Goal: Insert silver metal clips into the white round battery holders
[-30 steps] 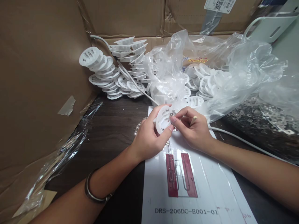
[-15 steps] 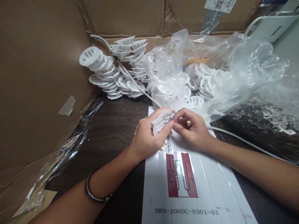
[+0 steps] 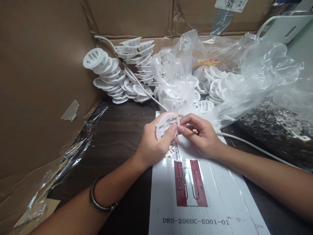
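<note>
My left hand [image 3: 154,143] is closed around a round white plastic part [image 3: 168,120] with slots and ribs across its face. The thumb presses on the part's lower right side. At its right edge, my right hand [image 3: 202,133] is pinched, thumb and forefinger almost against the rim. What lies between those fingertips is too small to make out. The blunt tip of a pale stick [image 3: 195,131] pokes out from the curled fingers of this hand. Below the left hand, a small heap of shiny metal pieces [image 3: 171,149] rests on a white printed sheet [image 3: 161,195].
Stacks of similar white parts [image 3: 110,76] stand at the back left. More lie beside a clear plastic bag [image 3: 256,75]. A dark heap of metal pieces [image 3: 281,125] lies at right. A white cable [image 3: 251,145] crosses behind my hands. Cardboard walls [image 3: 44,81] enclose the left and back.
The white part has turned in my left hand, so its slotted face shows more fully. My left thumb has shifted, and the right fingertips have drawn slightly left and down along the rim.
</note>
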Motion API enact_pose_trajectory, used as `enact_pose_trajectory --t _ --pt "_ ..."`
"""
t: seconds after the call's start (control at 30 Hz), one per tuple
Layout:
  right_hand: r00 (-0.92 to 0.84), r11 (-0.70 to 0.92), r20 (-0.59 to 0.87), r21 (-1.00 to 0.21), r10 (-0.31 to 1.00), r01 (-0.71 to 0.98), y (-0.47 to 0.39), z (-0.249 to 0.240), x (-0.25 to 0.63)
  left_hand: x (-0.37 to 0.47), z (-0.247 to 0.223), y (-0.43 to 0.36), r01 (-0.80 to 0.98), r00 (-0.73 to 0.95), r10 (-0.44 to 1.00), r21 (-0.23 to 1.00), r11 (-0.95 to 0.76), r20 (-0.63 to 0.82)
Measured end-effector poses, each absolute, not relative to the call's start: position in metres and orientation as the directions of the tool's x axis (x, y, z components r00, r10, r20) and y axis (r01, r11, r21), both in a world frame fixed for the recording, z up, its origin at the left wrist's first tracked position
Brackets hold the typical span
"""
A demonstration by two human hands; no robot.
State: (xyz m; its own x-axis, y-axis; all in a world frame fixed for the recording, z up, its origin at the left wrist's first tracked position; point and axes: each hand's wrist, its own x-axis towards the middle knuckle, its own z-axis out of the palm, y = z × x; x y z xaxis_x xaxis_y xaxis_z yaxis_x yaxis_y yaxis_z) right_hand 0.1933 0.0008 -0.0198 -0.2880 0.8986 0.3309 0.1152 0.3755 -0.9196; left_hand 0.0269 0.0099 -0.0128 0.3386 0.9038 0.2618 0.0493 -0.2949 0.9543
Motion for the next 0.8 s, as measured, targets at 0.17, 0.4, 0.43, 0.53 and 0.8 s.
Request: enact_pose_trajectory --t 0.17,0.4,0.43,0.53,0.8 --pt "-0.35 0.333 0.257 -0.927 0.901 0.175 0.003 -0.019 0.194 0.026 -0.011 0.008 0.055 0.355 0.913 0.971 -0.234 0.2" --pt "-0.255 0.394 0.333 -0.885 0.908 0.248 0.003 -0.024 0.196 0.029 -0.006 0.007 -0.024 0.311 0.941 0.991 -0.13 0.131" --pt "-0.19 0.407 0.373 -0.893 0.908 0.194 0.002 -0.026 0.196 0.029 -0.005 0.008 -0.031 0.296 0.948 0.993 -0.115 0.119" --pt "0.009 0.412 0.413 -0.911 0.911 0.024 0.001 -0.029 0.193 0.029 -0.003 0.009 -0.059 0.246 0.966 0.996 -0.066 0.079" --pt "-0.024 0.387 0.386 -0.916 0.922 0.11 -0.003 -0.018 0.192 0.029 -0.008 0.014 -0.101 0.168 0.983 0.993 -0.053 0.069"
